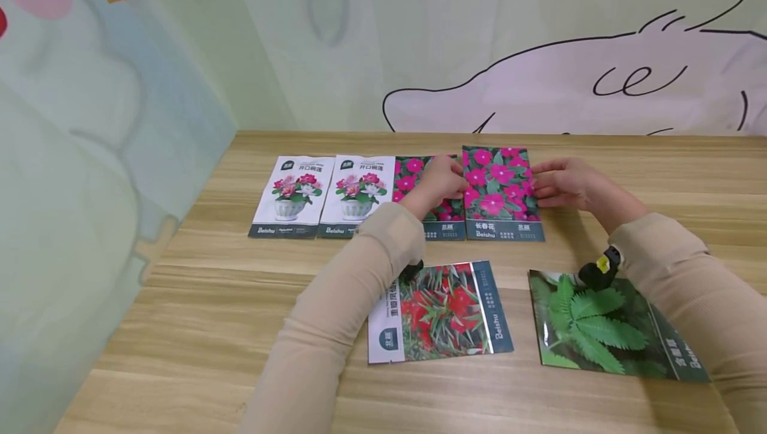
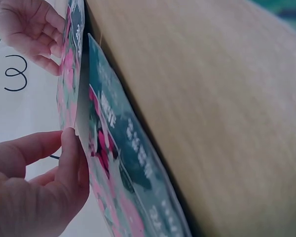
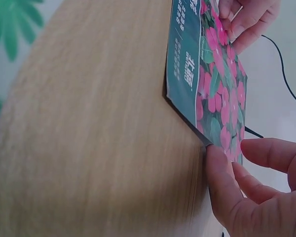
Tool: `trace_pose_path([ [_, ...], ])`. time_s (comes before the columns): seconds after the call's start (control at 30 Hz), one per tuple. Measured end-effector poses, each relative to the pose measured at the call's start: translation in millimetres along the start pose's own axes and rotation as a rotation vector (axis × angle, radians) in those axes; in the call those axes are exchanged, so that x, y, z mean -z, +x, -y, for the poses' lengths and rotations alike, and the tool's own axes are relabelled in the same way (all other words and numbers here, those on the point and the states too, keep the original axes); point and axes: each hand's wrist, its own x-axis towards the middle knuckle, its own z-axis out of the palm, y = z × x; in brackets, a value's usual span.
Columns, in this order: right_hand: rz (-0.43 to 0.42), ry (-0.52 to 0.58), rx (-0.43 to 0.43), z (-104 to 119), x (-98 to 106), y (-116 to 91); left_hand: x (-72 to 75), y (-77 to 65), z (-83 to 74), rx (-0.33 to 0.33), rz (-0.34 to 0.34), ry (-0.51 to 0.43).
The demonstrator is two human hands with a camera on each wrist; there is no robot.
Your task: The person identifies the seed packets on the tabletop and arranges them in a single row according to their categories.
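Note:
A seed packet with pink flowers (image 1: 500,188) stands at the right end of a row in the head view. My left hand (image 1: 439,184) pinches its left edge between thumb and fingertips, overlapping a second pink-flower packet (image 1: 445,229) beneath. At the opposite edge, my right hand (image 1: 566,186) holds the packet with its thumb and fingers around the side. In the left wrist view, the held packet (image 2: 70,64) is raised a little above the neighbouring one (image 2: 121,163). The right wrist view shows the right thumb and index finger (image 3: 269,150) at the packet's edge.
Two white packets with potted flowers (image 1: 291,198) lie left in the row. Nearer me are a red-flower packet (image 1: 443,311), turned sideways, and a green-leaf packet (image 1: 599,324), partly under my right sleeve. A wall with line drawings (image 1: 539,74) borders the wooden table (image 1: 240,327).

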Motion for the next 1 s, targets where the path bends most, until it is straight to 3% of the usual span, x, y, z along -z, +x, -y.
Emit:
trace_pose_path([
  [0.23,-0.016,-0.008,0.001,1.0,0.7,-0.8,3.1,-1.3,-0.5,-0.006,0.003,-0.010],
  [0.43,-0.031,-0.055,0.017,0.1,2.4,-4.4,19.3,-4.8,1.4,-0.025,0.041,0.037],
  [0.77,0.006,-0.080,0.048,-0.5,9.1,-15.4,76.3,-19.1,-0.7,-0.044,0.048,0.114],
  [1.0,0.062,-0.046,0.044,-8.9,12.7,-27.0,122.6,-53.8,2.0,-0.008,0.111,0.192],
])
